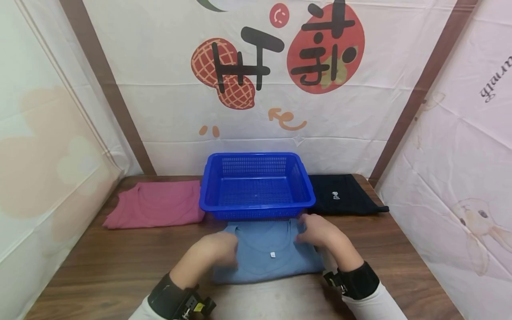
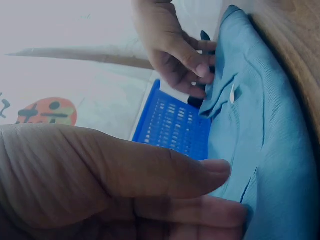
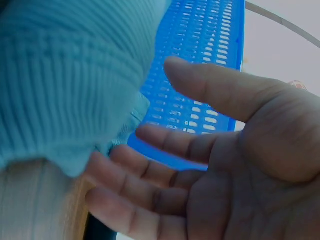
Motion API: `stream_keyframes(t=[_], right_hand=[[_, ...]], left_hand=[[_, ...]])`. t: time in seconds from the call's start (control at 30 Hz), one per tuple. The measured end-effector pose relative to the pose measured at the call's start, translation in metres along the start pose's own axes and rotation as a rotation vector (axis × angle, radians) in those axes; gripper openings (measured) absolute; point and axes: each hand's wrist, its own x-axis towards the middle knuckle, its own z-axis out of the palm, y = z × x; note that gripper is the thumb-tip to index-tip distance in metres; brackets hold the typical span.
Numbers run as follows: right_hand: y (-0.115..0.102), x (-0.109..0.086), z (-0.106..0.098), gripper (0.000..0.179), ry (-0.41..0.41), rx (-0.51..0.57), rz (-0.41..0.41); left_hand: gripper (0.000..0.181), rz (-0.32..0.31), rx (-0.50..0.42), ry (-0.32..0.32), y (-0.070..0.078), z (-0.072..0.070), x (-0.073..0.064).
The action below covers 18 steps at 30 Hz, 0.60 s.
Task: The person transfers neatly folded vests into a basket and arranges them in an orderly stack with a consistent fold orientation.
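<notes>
A folded blue top (image 1: 264, 251) with a small white label lies on the table in front of the blue basket. At its left edge is my left hand (image 1: 218, 250), somewhat blurred. The left wrist view shows that thumb (image 2: 170, 172) and the fingers extended beside the ribbed cloth, with no fabric visible between them. My right hand (image 1: 322, 231) is by the top's upper right corner. Seen in the right wrist view, its palm and spread fingers (image 3: 150, 200) face the cloth, the fingertips close to its edge; whether they touch cannot be told.
Behind the top stands a blue plastic basket (image 1: 256, 207) with perforated walls. A folded pink top (image 1: 160, 204) lies to its left, and a folded black garment (image 1: 344, 195) to its right. A printed fabric sheet (image 1: 168, 111) hangs behind the wooden table (image 1: 100, 266).
</notes>
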Motion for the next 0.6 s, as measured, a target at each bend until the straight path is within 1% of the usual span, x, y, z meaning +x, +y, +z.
stream_keyframes(t=[0.07,0.1,0.17,0.23,0.27,0.33,0.4,0.5,0.6], right_hand=[[0.002,0.0,-0.002,0.056,0.024,0.005,0.021],[0.003,-0.001,-0.003,0.055,0.029,-0.001,0.035],[0.006,-0.002,-0.004,0.048,0.029,-0.026,0.064],[0.008,-0.002,-0.005,0.041,0.011,-0.049,0.104],[0.009,-0.002,-0.005,0.039,-0.003,-0.061,0.122],[0.011,-0.002,-0.005,0.037,-0.026,-0.071,0.147],[0.012,-0.001,-0.003,0.038,-0.04,-0.065,0.162],[0.013,0.0,-0.001,0.039,-0.048,-0.058,0.164],[0.012,0.001,0.002,0.038,-0.038,-0.043,0.151]], left_hand=[[0.023,0.023,-0.011,0.047,-0.004,-0.002,0.001],[0.023,0.022,-0.017,0.075,-0.006,-0.003,0.002],[0.024,-0.011,-0.036,0.126,-0.011,-0.004,0.005],[0.023,-0.079,-0.046,0.161,-0.015,-0.004,0.007],[0.023,-0.124,-0.053,0.167,-0.018,-0.004,0.008],[0.023,-0.208,-0.058,0.157,-0.021,-0.002,0.011],[0.025,-0.268,-0.055,0.139,-0.025,0.001,0.014],[0.032,-0.314,-0.056,0.116,-0.028,0.005,0.02],[0.031,-0.324,-0.054,0.124,-0.028,0.01,0.025]])
